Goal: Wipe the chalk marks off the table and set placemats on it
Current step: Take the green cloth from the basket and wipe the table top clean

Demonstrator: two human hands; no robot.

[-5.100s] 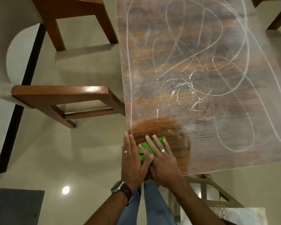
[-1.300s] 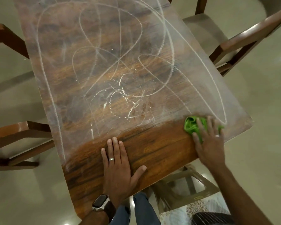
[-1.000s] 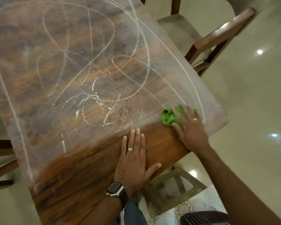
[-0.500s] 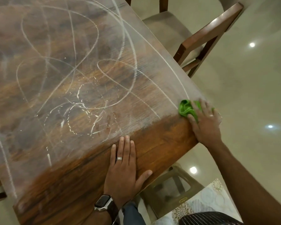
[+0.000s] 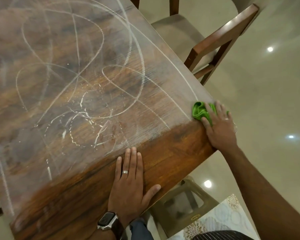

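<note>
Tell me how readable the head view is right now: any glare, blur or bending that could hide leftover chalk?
Head view: table and chalk marks sharp; only the right hand on the green cloth is slightly motion-smeared at the corner. Ceiling-light glare spots sit on the floor, not the tabletop. Wide-angle bending curves the table edges. Left hand crisp.

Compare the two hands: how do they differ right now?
The right hand presses a green cloth at the table corner; the left hand lies flat on bare wiped wood. The left wrist has a watch; the right wrist is bare. Both wear rings.
</note>
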